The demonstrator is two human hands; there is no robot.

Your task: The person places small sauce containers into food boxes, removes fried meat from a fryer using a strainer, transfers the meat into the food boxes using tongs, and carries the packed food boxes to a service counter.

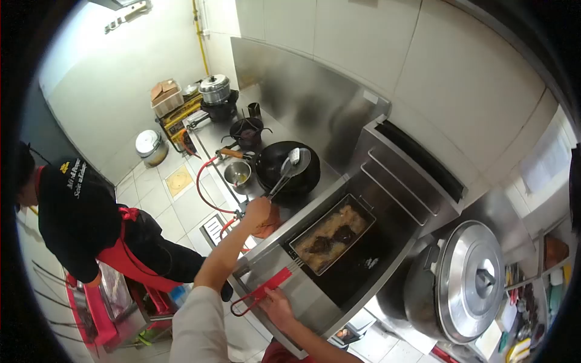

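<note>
My left hand (258, 213) is closed around the handle of a metal skimmer (296, 163), whose round head hangs over a black wok (266, 160). Something small and pale lies on the skimmer head, too small to name. Lower down, my right hand (278, 307) has its fingers at the red handle (273, 283) of a fryer basket (367, 212) and appears to grip it. The basket sits in the dark oil of a steel deep fryer (254, 266). Golden, bubbling food (324, 233) with darker pieces fills the basket.
A small steel pot (238, 174) stands beside the wok, with a burner (247, 132) behind. A large lidded pot (472, 281) stands right of the fryer. A red gas hose (198, 184) runs along the counter front. Another person (78, 212) in a red apron works at left.
</note>
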